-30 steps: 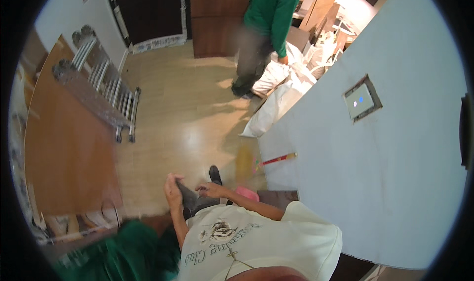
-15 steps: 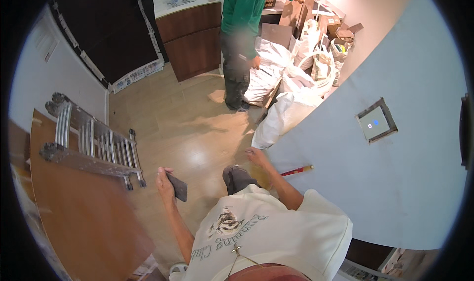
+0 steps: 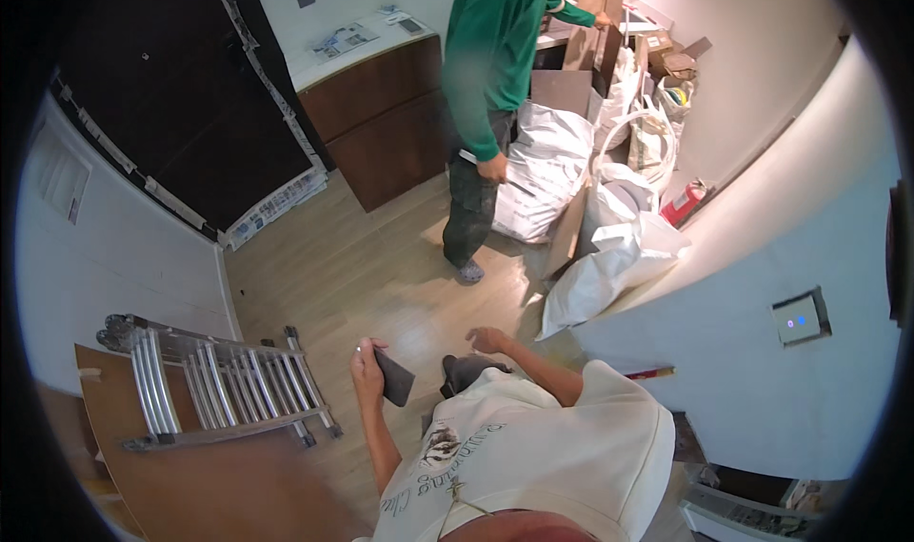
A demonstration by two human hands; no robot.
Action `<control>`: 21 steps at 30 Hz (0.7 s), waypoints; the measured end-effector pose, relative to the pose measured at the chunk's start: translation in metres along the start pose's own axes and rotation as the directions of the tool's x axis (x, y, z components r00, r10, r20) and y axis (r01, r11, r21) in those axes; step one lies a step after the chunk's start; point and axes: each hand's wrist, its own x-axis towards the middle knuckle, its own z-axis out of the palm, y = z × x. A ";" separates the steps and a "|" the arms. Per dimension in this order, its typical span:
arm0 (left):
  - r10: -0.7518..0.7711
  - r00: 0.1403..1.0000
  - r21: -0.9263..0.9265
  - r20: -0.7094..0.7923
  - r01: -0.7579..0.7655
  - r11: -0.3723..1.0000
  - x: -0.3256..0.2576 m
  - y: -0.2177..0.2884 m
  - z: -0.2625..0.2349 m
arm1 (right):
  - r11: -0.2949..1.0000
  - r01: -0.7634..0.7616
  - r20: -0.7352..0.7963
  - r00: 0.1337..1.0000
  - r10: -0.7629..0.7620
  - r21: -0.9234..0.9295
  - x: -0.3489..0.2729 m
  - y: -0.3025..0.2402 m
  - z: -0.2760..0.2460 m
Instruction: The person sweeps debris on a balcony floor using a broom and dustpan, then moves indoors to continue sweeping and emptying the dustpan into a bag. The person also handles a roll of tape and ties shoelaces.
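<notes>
My left hand (image 3: pixel 367 371) is raised in front of my cream shirt and holds a small dark flat rectangular pad (image 3: pixel 394 378) by one edge. My right hand (image 3: pixel 487 338) hangs in the air to its right, fingers loosely apart and holding nothing, above the wooden floor (image 3: pixel 362 275). My dark shoe (image 3: pixel 464 371) shows between my two arms.
A person in a green top (image 3: pixel 490 75) stands ahead beside white rubble sacks (image 3: pixel 609 237) and cardboard. A folded aluminium ladder (image 3: pixel 209 385) lies on a brown board at my left. A dark wooden cabinet (image 3: pixel 381 123) stands at the back. A curved white wall with a switch panel (image 3: pixel 798 318) is on my right.
The view has swung upward from the floor toward the room. My left hand, holding the dark pad, has come up in front of me, and my right hand has lifted off my leg.
</notes>
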 end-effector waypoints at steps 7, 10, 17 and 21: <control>-0.131 0.971 -0.177 -0.201 0.096 0.980 0.118 0.014 -0.072 | 0.976 0.216 -0.221 0.953 -0.208 0.012 0.138 -0.148 -0.119; -0.160 0.958 -0.174 -0.236 0.121 0.977 0.166 0.004 -0.094 | 0.954 0.247 -0.230 0.951 -0.206 0.170 0.180 -0.173 -0.131; -0.065 0.995 -0.013 -0.070 0.064 0.998 0.330 -0.006 -0.135 | 0.848 0.010 -0.019 1.000 0.000 0.530 0.279 -0.194 -0.053; -0.046 0.990 0.074 0.136 0.037 0.997 0.452 0.023 -0.158 | 0.821 -0.057 0.125 0.992 -0.017 0.567 0.337 -0.240 -0.045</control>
